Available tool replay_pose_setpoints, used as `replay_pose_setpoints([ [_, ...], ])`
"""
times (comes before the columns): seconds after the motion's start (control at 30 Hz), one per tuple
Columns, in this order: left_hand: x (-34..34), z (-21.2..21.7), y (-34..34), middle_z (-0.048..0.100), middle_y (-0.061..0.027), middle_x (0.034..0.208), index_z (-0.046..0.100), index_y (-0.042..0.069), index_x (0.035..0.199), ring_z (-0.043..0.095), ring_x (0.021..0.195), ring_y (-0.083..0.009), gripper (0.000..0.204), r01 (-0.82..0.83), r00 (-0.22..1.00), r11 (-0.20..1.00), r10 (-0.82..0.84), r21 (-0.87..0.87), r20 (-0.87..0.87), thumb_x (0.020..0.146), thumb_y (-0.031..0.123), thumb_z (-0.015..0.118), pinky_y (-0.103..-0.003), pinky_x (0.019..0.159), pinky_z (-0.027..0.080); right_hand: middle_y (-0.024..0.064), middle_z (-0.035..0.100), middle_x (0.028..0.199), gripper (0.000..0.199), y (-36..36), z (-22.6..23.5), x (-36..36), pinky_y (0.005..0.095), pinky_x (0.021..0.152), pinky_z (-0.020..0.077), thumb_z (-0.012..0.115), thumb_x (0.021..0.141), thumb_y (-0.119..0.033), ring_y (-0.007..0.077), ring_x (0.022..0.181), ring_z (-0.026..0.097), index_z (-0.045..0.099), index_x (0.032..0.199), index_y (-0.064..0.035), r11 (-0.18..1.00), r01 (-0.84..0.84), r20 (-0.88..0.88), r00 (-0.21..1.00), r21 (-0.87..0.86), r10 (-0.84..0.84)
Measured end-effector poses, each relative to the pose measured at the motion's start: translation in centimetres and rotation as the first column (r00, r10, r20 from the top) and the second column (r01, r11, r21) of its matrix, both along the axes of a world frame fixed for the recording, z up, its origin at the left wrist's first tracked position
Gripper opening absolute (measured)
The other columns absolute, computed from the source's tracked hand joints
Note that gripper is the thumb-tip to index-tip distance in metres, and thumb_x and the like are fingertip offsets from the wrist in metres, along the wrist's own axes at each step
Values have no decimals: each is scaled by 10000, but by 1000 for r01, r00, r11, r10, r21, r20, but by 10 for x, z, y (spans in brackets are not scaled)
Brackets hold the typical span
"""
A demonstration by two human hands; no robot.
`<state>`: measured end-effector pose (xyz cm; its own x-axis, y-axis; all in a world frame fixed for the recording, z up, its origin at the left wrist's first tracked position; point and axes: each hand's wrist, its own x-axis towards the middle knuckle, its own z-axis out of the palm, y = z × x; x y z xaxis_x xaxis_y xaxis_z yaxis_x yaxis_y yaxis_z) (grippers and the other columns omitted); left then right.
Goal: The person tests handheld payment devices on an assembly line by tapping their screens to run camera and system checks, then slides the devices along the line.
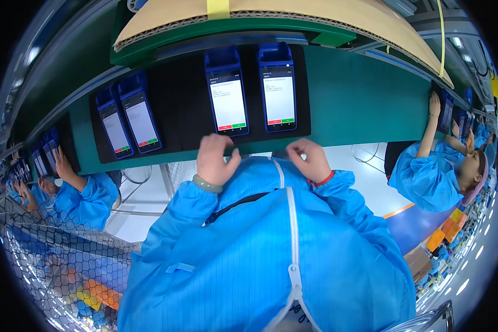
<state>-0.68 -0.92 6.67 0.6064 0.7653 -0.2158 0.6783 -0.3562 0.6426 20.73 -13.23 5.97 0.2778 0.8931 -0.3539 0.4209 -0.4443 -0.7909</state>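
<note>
Two blue handheld payment terminals with lit white screens lie face up before me: a left one (228, 99) and a right one (278, 94). Each screen has a red and a green button along its lower end. My left hand (214, 161), a pale bangle at its wrist, is at the bench's front edge just below the left terminal. Its fingers bend forward and its thumb stands apart, with nothing seen in it. My right hand (311, 160), with a red wristband, hovers below the right terminal. Its fingers are loosely curled, a little apart from the thumb, and appear to hold nothing.
Another terminal pair lies left on the black mat (177, 110), including one terminal (141, 116). The bench has a green surface (359, 99). A cardboard sheet (315, 19) on a green shelf overhangs the back. Co-workers in blue sit at left (88, 202) and right (426, 177).
</note>
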Motion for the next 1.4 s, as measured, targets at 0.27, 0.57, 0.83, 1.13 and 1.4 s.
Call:
replay_pose_setpoints([
  [0.27,-11,-39,-10,483,-201,1167,528,47,1135,495,1036,-344,682,140,896,613,-412,-777,-163,731,594,475,-356,904,383,185,536,1116,673,3,-38,5,312,889,415,470,795,-556,291,986,545,490,1177,-3,605,-572,-622,767,-553,156],
  [0.57,18,-63,14,583,-108,968,598,119,1010,561,881,-246,490,218,744,300,-667,-929,-41,739,524,553,-331,788,431,134,576,1051,559,15,-52,9,286,809,456,534,789,-498,231,899,576,569,1083,-23,479,-667,-607,736,-571,301],
  [0.83,12,-77,-14,592,-103,738,590,86,778,563,726,-256,216,386,850,669,-526,-636,-38,745,299,592,-366,641,440,117,607,866,270,-3,-59,-2,313,685,452,568,795,-301,225,767,561,629,860,-46,766,-498,-345,860,-406,376],
  [1.13,24,-73,-35,618,-135,884,605,108,867,582,852,-310,165,488,689,819,-574,-303,-442,733,144,516,-407,726,460,127,619,911,245,-1,-86,-31,414,745,453,502,775,-270,301,859,581,644,874,-97,630,-535,75,726,-562,683],
  [1.4,17,-85,-33,612,-137,886,634,105,903,578,851,-309,219,428,636,800,-598,-421,-488,745,202,519,-397,760,454,126,623,845,263,-5,-102,-27,368,729,452,546,760,-313,281,790,581,659,834,-88,622,-678,-94,702,-391,706],
])
